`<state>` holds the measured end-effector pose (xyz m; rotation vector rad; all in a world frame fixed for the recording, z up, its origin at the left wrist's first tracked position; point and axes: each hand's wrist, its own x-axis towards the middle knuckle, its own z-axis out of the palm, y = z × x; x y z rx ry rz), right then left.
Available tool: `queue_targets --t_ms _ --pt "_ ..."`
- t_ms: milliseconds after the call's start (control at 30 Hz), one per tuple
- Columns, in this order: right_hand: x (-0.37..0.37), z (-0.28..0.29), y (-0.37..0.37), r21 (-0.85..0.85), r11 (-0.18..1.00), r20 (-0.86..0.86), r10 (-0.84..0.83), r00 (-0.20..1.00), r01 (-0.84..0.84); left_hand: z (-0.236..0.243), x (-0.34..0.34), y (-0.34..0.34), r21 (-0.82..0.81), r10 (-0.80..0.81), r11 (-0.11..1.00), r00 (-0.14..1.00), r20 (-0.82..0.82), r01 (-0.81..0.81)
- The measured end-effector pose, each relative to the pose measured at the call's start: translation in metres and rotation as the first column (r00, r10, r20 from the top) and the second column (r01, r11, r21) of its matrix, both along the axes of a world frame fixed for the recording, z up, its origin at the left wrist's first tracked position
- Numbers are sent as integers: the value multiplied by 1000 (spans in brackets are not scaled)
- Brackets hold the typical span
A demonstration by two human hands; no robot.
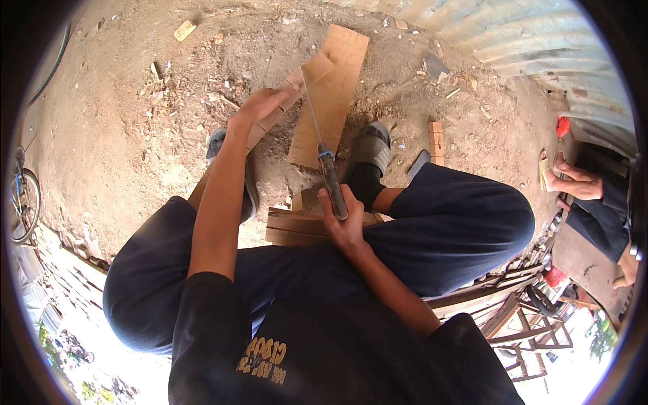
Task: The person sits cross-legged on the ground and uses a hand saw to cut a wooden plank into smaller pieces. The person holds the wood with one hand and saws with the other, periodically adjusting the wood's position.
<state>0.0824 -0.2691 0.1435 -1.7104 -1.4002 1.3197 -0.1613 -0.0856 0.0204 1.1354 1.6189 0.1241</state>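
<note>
Right hand [345, 219]: curled round dark-handled, thin-bladed metal tool [330, 177] | left hand [262, 104]: clasping narrow, notched tan wooden strip [316, 68] by blade tip | strip: overlapping flat brown wooden board [341, 94], rough dirt ground [182, 88] below

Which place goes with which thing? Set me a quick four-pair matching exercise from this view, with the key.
1. Long-bladed tool
2. Narrow wooden strip
3. Bicycle
4. Corrugated sheeting

A. Far left of the picture
B. Held in the right hand
C. Upper right of the picture
D. Has the left hand on it

Pairs: 1-B; 2-D; 3-A; 4-C
</note>
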Motion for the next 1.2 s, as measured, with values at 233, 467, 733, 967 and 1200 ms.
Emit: queue_targets --t_ms 233,467,733,967,1200 --pt "1 -2 6 -75 997 31 13 999 -10 -24 2 15 -23 41 999 989 -144 -45" --pt "-8 -6 14 22 1000 6 -1 1000 1 -28 4 20 -39 103 993 987 -126 -109" --pt "-11 -11 17 -10 1000 -5 9 1000 -9 -27 3 23 38 114 993 982 -148 -109" --pt "-17 -14 17 19 1000 -34 -18 999 18 -33 0 17 69 282 953 947 152 -295" --pt "-21 -17 19 34 999 -50 -29 998 31 -28 4 25 -58 287 957 955 79 -283"
